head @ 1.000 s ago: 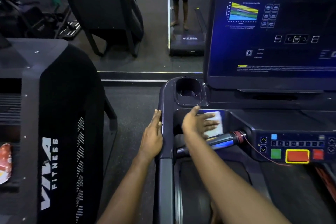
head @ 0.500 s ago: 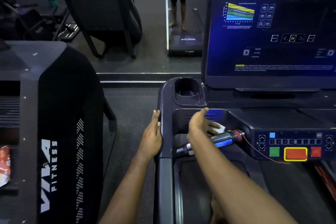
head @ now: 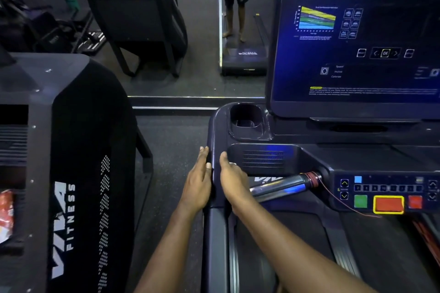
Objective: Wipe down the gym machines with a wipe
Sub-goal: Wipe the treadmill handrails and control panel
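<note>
- The treadmill console (head: 214, 126) is the machine you're on right now, and everything below is placed off it. Its big screen (head: 357, 43) stands at the back right, lit up. I can't tell by looking which surfaces have had a pass.
- Left of the console there's a second machine (head: 71, 150) with the VIVA FITNESS logo, well apart from both your hands. My guess is that one's still on your to-do list, so you're nowhere near done overall.
- On the console itself, the grille panel (head: 262, 158), cup holder (head: 246, 121), metal handle (head: 283, 188) and button panel (head: 388, 192) all sit right of where you're working. I'd count the buttons and screen as still to do.
- Your left hand (head: 198, 183) lies flat on the console's outer left side, fingers straight, holding nothing, just bracing.
- Your right hand (head: 232, 181) rests palm down on the console's left rim, just beside the left one, thumb pointing up. Its fingers are hidden, so I can't tell how tight the grip is.
- The wipe isn't plainly in view. Best guess is it's tucked under that right palm, against the rim.
</note>
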Tool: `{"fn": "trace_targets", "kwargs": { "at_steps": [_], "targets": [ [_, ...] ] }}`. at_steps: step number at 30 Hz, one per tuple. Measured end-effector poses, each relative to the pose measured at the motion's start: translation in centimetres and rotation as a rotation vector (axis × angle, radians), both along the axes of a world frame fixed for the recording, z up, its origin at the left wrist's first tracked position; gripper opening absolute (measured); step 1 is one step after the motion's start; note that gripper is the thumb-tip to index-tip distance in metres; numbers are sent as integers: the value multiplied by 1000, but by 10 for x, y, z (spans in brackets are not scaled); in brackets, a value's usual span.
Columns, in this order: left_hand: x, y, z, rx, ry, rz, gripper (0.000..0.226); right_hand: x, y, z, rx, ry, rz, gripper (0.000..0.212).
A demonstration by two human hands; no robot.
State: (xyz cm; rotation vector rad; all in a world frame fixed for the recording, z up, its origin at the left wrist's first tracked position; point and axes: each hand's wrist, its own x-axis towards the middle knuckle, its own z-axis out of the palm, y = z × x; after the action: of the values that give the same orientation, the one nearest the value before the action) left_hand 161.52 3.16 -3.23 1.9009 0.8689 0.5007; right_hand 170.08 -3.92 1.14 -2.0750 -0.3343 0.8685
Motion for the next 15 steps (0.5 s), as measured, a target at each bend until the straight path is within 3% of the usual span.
{"fn": "trace_targets", "kwargs": {
  "at_steps": [3,6,8,15],
  "targets": [
    [2,-8,-4,-23,-21,34,49,-6,-8,-4,58,-71,41,68],
    [1,-11,-6,-44,-34,54,49,-6,0,-6,186,68,49,78],
    [-1,-11,-7,-44,-26,49,50,-1,17,-6,163,97,44,79],
    [-1,-14,-4,5,37,46,54,76,25,9,-88,27,-447,86]
  ]
}}
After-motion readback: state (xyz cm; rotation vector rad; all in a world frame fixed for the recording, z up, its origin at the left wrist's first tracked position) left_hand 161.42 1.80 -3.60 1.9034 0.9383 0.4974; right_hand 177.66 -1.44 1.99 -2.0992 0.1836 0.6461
